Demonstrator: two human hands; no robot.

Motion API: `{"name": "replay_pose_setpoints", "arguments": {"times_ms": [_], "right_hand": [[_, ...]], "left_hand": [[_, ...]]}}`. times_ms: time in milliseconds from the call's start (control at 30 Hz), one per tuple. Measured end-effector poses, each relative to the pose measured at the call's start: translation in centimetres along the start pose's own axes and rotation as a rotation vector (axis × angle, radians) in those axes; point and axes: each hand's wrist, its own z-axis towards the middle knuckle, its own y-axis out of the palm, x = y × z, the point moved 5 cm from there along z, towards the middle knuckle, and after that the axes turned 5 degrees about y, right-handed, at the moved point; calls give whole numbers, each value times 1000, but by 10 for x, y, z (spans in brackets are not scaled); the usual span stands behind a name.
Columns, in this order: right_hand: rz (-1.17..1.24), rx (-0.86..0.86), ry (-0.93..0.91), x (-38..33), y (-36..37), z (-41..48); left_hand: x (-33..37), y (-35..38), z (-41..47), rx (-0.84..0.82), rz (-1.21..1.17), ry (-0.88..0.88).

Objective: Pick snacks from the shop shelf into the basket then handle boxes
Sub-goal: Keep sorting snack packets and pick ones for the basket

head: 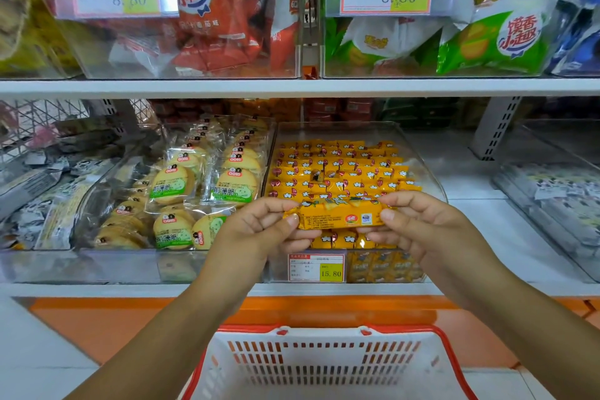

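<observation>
Glossy oblong snack packet pinched endwise by left hand and right hand.

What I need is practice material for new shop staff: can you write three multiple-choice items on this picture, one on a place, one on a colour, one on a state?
1. Where is the basket? A on the upper shelf; B inside a clear bin; C below the left hand and right hand, in front of the lower shelf.
2. What colour is the held snack packet? A yellow; B blue; C green.
3. How is the packet held? A by the left hand alone; B by both hands, one at each end; C it lies in the basket.

Answers: 1 C, its red rim shows at the bottom between both arms. 2 A, the wrapper is yellow with orange. 3 B, each hand pinches one end.
</observation>
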Motion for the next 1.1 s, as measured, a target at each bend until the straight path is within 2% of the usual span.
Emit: {"name": "replay_pose_setpoints", "arguments": {"times_ms": [133,367,633,867,1100], "right_hand": [[83,-19,29,2,0,1],[150,-97,63,-2,2,-3],[-51,-56,-3,4,-3,1],[2,-105,-6,4,4,1],[-23,-21,-62,-3,5,-2]], "left_hand": [[-2,-1,1,-3,-27,-15],[1,-4,2,-112,-10,-16],[-3,-10,5,-7,80,62],[-4,-4,4,6,82,24],[2,-1,1,56,87,92]]}}
